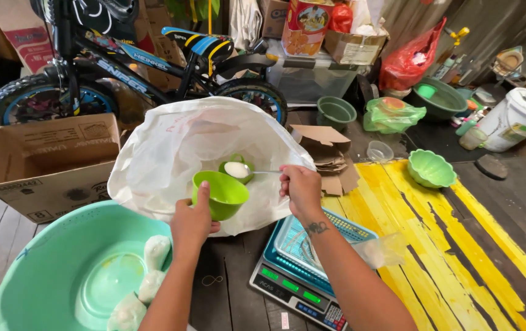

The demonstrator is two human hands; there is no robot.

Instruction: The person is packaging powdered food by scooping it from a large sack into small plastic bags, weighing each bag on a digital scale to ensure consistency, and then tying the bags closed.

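Observation:
My left hand point(192, 222) grips a small lime-green bowl point(226, 195) by its rim, holding it over the mouth of a big white sack point(177, 147). My right hand point(300, 187) holds the metal handle of a small green scoop point(237, 169) heaped with white powder, poised just above and behind the bowl. The sack's inside is mostly hidden by the bowl and scoop. Below my right forearm sits a digital scale point(296, 289) carrying a blue plastic tray point(336, 228).
A large teal basin point(48, 263) at lower left holds a few small filled plastic bags point(152, 257). An open cardboard box point(48, 159) stands left, a child's bicycle point(134, 67) behind. A green scalloped bowl point(430, 168) rests on yellow-painted planks point(459, 245); buckets, bags and boxes crowd the back.

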